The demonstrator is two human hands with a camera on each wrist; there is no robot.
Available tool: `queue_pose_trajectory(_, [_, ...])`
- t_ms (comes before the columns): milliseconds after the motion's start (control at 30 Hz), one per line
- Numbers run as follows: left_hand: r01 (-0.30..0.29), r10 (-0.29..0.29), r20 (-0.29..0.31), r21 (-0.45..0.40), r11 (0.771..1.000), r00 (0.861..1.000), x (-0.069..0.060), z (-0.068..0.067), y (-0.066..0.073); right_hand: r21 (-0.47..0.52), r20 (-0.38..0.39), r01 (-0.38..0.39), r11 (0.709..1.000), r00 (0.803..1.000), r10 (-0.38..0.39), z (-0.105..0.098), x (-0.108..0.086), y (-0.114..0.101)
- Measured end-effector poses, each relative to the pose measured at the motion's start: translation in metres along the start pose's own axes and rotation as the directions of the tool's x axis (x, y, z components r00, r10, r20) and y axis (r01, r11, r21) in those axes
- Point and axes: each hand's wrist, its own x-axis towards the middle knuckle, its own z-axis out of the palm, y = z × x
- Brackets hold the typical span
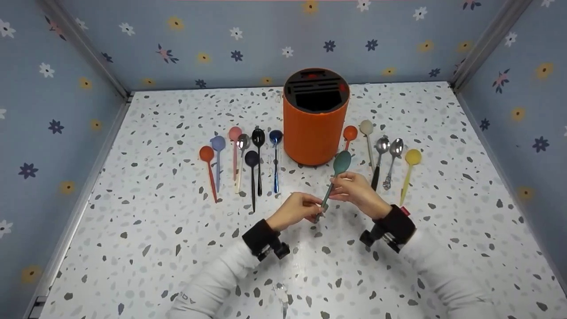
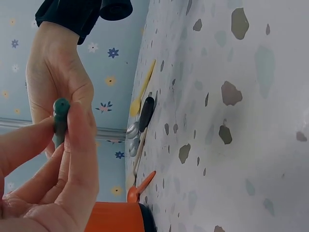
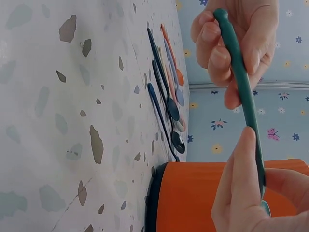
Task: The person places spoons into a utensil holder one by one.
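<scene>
A green spoon (image 1: 342, 162) is held between both hands above the tabletop, its bowl pointing away toward the orange holder (image 1: 312, 137). My left hand (image 1: 293, 211) pinches the lower end of its handle between thumb and fingers. Higher up, just below the bowl, my right hand (image 1: 359, 193) pinches the handle. In the right wrist view, the green handle (image 3: 244, 87) runs slantwise from one hand to the other. Only the handle's rounded tip (image 2: 61, 106) shows clearly in the left wrist view; the bowl is hidden there.
Left of the holder lie several spoons, among them a red one (image 1: 207, 153), a black one (image 1: 251, 158) and a blue one (image 1: 275, 136). On its right are an orange spoon (image 1: 350, 132), a cream one (image 1: 366, 127), two metal ones and a yellow one (image 1: 413, 157). Flowered panels enclose the table.
</scene>
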Motion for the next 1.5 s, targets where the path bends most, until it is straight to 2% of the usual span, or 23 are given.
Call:
queue_pose_trajectory(233, [-0.002,0.002,0.01,-0.004,1.0,1.0,-0.001,0.002,0.003,0.013,0.008,0.009,1.0,1.0,-0.009,0.004,-0.005,-0.005])
queue_pose_trajectory(467, [-0.015,0.015,-0.01,-0.021,1.0,1.0,0.01,0.0,-0.012,-0.005,-0.011,0.019,1.0,1.0,-0.019,0.005,-0.007,-0.013])
queue_pose_trajectory(733, [-0.008,0.008,0.001,-0.015,1.0,1.0,0.01,-0.002,-0.001,-0.036,0.0,0.054,0.998,0.999,-0.054,0.006,-0.01,-0.025])
queue_pose_trajectory(967, [-0.033,0.033,0.012,0.011,0.999,0.999,0.012,-0.003,0.007,-0.048,-0.009,0.081,0.996,0.997,-0.081,0.006,-0.013,-0.034])
queue_pose_trajectory(1233, [-0.043,0.043,-0.01,0.026,0.999,0.999,0.015,-0.005,0.016,-0.068,-0.039,0.1,0.993,0.994,-0.103,0.007,-0.012,-0.046])
queue_pose_trajectory(1500, [-0.062,0.063,-0.032,0.036,0.997,0.997,0.02,-0.008,0.021,-0.078,-0.028,0.12,0.99,0.992,-0.122,0.007,-0.012,-0.056])
